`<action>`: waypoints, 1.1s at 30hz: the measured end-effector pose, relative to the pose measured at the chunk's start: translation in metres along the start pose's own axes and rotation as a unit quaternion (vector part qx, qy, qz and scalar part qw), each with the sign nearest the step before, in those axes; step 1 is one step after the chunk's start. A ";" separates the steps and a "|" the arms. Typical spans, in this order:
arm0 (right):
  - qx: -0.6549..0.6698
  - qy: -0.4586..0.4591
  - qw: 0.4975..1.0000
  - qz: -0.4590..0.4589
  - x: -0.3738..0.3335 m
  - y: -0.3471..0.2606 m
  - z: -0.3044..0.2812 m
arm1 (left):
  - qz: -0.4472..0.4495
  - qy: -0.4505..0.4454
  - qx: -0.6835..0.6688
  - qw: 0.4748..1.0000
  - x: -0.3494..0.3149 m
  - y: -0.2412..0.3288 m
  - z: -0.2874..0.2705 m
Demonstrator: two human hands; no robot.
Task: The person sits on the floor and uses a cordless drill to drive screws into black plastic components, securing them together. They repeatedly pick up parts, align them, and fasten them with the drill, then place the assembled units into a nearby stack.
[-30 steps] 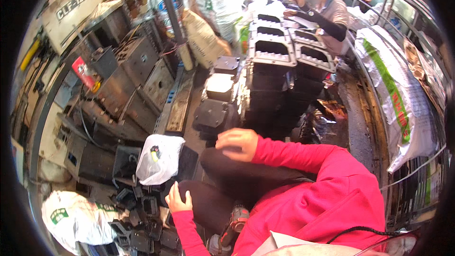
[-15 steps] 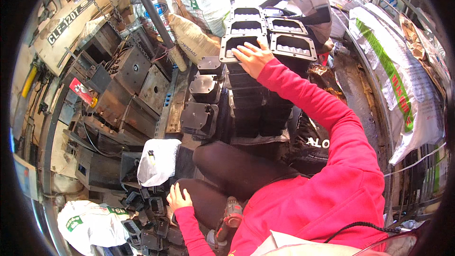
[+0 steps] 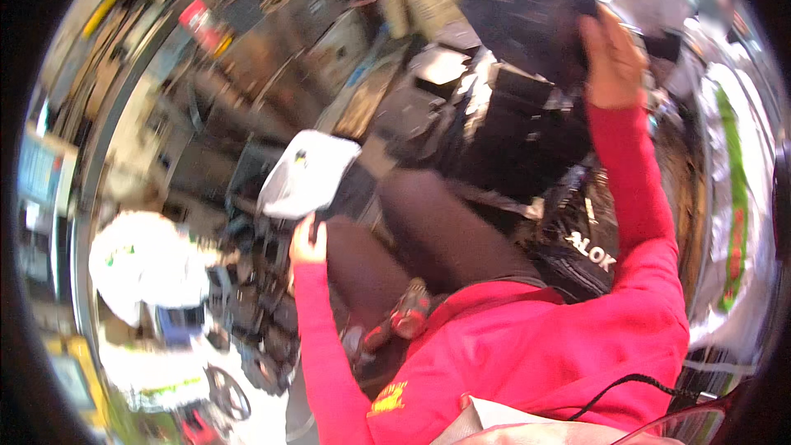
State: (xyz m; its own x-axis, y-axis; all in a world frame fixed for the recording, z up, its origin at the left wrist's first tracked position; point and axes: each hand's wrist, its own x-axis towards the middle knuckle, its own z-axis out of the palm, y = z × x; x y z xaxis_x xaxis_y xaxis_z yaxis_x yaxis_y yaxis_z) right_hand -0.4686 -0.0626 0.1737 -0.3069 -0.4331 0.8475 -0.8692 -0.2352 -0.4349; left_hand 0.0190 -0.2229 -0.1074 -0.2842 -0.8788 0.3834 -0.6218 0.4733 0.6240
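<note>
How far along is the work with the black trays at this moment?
Done: black trays already sit piled in the middle. In hand: the right hand is raised at a dark, blurred tray on top; whether it grips is unclear. The left hand holds something dark beside a white bag. Left: loose black pots lie by the left hand.

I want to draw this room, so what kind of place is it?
Probably a plant nursery or potting shed. Black plastic trays are stacked high in front of the person, big white sacks lie along the right side, and small black pots are piled on the floor.
</note>
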 end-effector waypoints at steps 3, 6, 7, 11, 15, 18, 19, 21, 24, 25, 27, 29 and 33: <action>0.414 -0.130 0.851 0.297 -0.049 -0.009 0.027 | -0.003 0.109 0.045 0.993 0.040 -0.019 -0.002; 0.491 -0.226 0.688 0.484 -0.134 -0.010 0.072 | -0.065 0.101 0.068 0.990 0.084 -0.040 0.008; 0.454 -0.249 0.659 0.546 -0.164 -0.012 0.082 | -0.074 0.095 0.053 0.991 0.098 -0.047 0.017; 0.493 -0.285 0.530 0.628 -0.254 -0.012 0.095 | -0.152 -0.063 0.146 0.975 0.137 -0.073 0.059; 0.463 -0.298 0.543 0.634 -0.284 -0.002 0.099 | -0.267 -0.147 0.126 0.944 0.153 -0.079 0.096; 0.441 -0.293 0.575 0.624 -0.284 0.007 0.101 | -0.241 -0.209 0.260 0.911 0.154 -0.073 0.108; 0.425 -0.292 0.590 0.621 -0.282 0.010 0.102 | -0.247 -0.201 0.269 0.909 0.155 -0.071 0.109; 0.376 -0.285 0.586 0.659 -0.278 0.012 0.104 | -0.262 -0.224 0.276 0.897 0.157 -0.067 0.107; 0.465 -0.294 0.549 0.629 -0.267 0.015 0.105 | -0.273 -0.243 0.285 0.886 0.160 -0.064 0.107; 0.489 -0.283 0.536 0.627 -0.265 0.015 0.106 | -0.283 -0.243 0.291 0.881 0.161 -0.065 0.108; 0.456 -0.334 0.574 0.592 -0.261 0.013 0.105 | -0.266 -0.217 0.306 0.888 0.158 -0.069 0.112; 0.437 -0.373 0.613 0.542 -0.260 0.011 0.102 | -0.247 -0.206 0.315 0.893 0.154 -0.077 0.116; 0.413 -0.405 0.601 0.552 -0.258 0.011 0.101 | -0.201 -0.132 0.218 0.946 0.141 -0.101 0.113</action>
State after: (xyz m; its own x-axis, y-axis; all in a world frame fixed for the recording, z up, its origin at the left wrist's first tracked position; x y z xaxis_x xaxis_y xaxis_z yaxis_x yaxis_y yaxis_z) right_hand -0.3596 -0.0411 -0.0800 0.0598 -0.9244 -0.3768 0.2813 0.3778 -0.8821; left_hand -0.0407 -0.4015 -0.1930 -0.0980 -0.9942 -0.0436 -0.9435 0.0788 0.3219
